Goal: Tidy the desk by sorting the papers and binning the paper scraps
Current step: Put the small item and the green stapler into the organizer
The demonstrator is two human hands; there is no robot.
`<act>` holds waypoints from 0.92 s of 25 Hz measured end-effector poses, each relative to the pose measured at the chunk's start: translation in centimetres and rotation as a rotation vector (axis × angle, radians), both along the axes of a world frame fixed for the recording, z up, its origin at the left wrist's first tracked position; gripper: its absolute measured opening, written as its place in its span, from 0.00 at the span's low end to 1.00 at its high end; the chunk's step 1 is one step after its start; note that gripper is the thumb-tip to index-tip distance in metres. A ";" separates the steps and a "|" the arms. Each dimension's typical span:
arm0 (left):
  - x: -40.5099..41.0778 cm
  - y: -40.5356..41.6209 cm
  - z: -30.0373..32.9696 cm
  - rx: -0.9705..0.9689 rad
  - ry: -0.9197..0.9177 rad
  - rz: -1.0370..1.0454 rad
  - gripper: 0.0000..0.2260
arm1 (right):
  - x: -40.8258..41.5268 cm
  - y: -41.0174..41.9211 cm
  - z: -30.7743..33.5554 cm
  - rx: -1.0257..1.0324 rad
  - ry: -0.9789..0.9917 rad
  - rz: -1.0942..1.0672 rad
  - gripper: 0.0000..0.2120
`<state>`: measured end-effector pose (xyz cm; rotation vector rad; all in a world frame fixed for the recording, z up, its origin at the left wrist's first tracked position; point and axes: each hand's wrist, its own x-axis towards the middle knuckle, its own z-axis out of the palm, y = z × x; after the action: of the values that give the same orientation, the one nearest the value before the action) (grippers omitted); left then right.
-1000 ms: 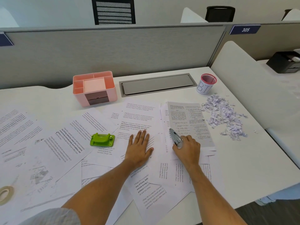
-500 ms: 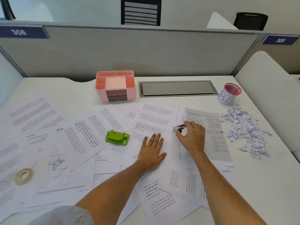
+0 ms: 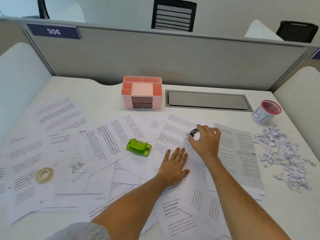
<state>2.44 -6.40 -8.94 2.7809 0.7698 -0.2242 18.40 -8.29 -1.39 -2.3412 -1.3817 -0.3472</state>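
Printed papers (image 3: 110, 135) lie scattered and overlapping across the white desk. My left hand (image 3: 174, 163) rests flat on the sheets in the middle, fingers spread. Just beyond it, my right hand (image 3: 206, 141) is closed around a small silver and black stapler-like tool (image 3: 193, 132), held slightly above the papers. A pile of paper scraps (image 3: 284, 156) sits at the right side of the desk. Behind the pile stands a small white bin cup (image 3: 265, 112) with a red rim.
A pink desk organiser (image 3: 142, 92) stands at the back centre beside a grey cable hatch (image 3: 207, 101). A green punch-like tool (image 3: 138, 147) lies on the papers left of my hands. A tape roll (image 3: 44, 174) lies at the far left. Grey partitions wall the desk.
My right hand has lifted the silver tool off the sheets and carried it forward. My left hand stays flat on the papers. The view has swung left.
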 end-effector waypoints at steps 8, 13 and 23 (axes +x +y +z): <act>-1.7 4.6 2.9 0.075 -0.213 0.110 0.31 | -1.7 6.1 1.9 0.080 0.028 0.077 0.19; -5.9 11.9 4.9 0.138 -0.286 0.340 0.31 | -3.4 11.2 4.3 0.084 0.094 0.195 0.18; -16.9 20.5 1.3 0.096 -0.053 0.628 0.29 | -8.1 21.3 7.3 0.012 0.193 0.453 0.25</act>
<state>-14.43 14.13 -7.66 2.4547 1.6098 0.0074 10.34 13.00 5.89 -1.9149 -1.7406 0.0037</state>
